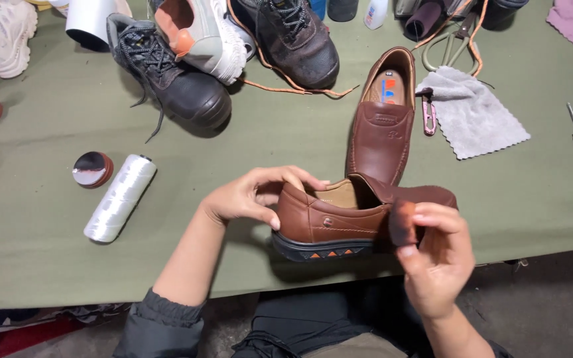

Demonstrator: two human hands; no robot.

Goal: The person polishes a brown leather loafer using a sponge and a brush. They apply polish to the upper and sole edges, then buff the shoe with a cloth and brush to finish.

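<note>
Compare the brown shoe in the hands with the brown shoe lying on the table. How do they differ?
The held shoe lies on its side, its black sole facing the camera; the shoe on the table stands upright on its sole, opening up, showing its insole. The left hand grips the held shoe's heel and the right hand presses a small brown pad to it; nothing touches the other. Both are brown leather slip-ons without laces.

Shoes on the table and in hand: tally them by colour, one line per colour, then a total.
Brown shoes: 2, one held by the left hand and right hand at, one lying on the table
Black shoes: 2
Grey and white shoes: 1
Cream shoes: 1, possibly more at the cut-off edge
Total: 6
</note>
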